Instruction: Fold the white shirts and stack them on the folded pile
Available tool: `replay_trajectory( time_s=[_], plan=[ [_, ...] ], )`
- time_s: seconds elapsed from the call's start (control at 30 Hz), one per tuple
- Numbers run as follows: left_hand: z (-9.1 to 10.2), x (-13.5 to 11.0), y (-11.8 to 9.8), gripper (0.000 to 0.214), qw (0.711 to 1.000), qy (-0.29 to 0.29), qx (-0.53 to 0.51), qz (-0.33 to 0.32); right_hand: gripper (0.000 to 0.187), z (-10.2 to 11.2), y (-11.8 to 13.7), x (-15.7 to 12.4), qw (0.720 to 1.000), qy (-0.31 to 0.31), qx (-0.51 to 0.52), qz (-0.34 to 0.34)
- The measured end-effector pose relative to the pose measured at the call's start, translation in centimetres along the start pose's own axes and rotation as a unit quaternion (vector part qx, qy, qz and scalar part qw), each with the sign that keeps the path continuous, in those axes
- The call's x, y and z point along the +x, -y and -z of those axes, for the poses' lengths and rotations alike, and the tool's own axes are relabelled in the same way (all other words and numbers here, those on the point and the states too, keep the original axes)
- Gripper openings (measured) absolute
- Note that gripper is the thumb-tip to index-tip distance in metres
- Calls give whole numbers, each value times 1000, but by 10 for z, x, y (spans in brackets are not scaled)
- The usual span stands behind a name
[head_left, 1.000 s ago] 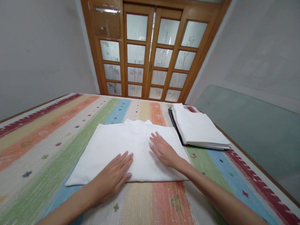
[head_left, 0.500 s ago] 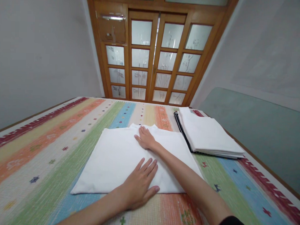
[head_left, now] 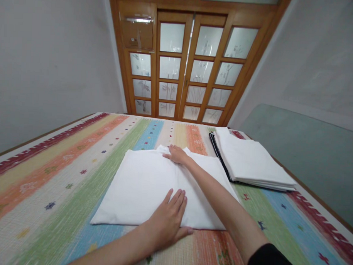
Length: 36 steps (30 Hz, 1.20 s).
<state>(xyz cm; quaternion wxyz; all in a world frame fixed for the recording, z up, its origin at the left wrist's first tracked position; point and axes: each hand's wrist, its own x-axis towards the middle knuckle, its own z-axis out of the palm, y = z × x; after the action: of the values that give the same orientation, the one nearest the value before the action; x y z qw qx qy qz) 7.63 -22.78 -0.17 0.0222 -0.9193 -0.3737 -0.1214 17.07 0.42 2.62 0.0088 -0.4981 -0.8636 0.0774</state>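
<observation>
A folded white shirt (head_left: 140, 181) lies flat in front of me, its collar (head_left: 161, 149) at the far edge. My right hand (head_left: 178, 154) reaches across the shirt and rests at the collar, thumb apart from the fingers. Its fingertips are at the collar's edge, and no grip on the cloth shows. Nearer to me, my left hand (head_left: 170, 215) lies palm down over the shirt's near edge, with the fingers stretched out on the fabric and the thumb to the right. My right forearm covers part of the shirt's right half.
A stack of folded white cloth (head_left: 250, 160) with a black layer beneath sits at the right. Both it and the shirt lie on a striped, multicoloured cover (head_left: 61, 186). Beyond the far edge stand wooden doors with glass panes (head_left: 170, 68). A pale green panel (head_left: 306, 152) borders the right side.
My right hand has turned at the collar, its fingers now pointing more to the left. My left hand has shifted slightly nearer to me on the shirt. The whole view has moved a little.
</observation>
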Motion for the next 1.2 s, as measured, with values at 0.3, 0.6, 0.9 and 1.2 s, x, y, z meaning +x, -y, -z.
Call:
replay_trajectory(
  time_s=[0.3, 0.6, 0.9, 1.2],
  plan=[
    [-16, -16, -3, 58, 997, 12, 72, -20, 61, 19, -4, -1, 999, 42, -24, 10],
    [8, -37, 24, 52, 999, 1, 12, 38, 56, 24, -2, -19, 997, 15, -42, -61],
    [34, -52, 95, 38, 976, -25, -6, 218, 70, 15, -45, -48, 989, -44, 43, -132],
    [54, -25, 162, 22, 878, -126, -157, 434, 73, 13, -62, -63, 898, -137, 312, -278]
  ],
)
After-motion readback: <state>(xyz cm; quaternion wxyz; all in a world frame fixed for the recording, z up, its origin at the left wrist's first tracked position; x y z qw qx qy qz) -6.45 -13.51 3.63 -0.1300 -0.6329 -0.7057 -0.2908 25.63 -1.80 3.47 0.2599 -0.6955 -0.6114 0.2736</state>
